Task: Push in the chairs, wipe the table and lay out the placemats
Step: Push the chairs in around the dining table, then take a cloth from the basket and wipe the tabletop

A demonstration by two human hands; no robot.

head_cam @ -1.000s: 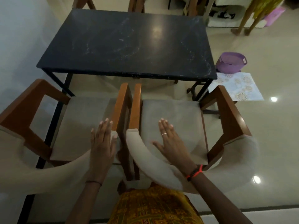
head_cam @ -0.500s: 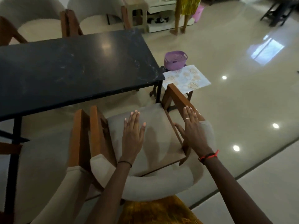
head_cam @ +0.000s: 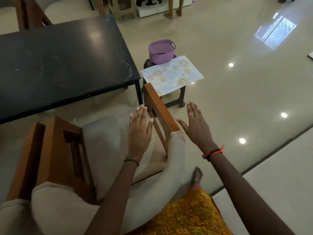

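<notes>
A black table [head_cam: 64,65] fills the upper left. Two wooden chairs with beige cushions stand at its near side: the right chair [head_cam: 108,146] and the left chair [head_cam: 50,158], only partly in view. My left hand [head_cam: 139,133] hovers flat over the right chair's seat, fingers apart, holding nothing. My right hand [head_cam: 197,128] is open above the floor, just right of that chair's wooden armrest [head_cam: 160,107]. Patterned placemats [head_cam: 172,75] lie on a small dark stool [head_cam: 181,97] beyond the table's right end.
A purple basket [head_cam: 161,51] sits on the stool behind the placemats. Two more chairs [head_cam: 67,9] stand at the table's far side. Glossy tiled floor [head_cam: 245,99] stretches to the right. My foot [head_cam: 197,177] stands behind the right chair.
Both hands have shifted right, off the chair backs; the right hand has left the armrest. The view has swung right, toward the stool and placemats.
</notes>
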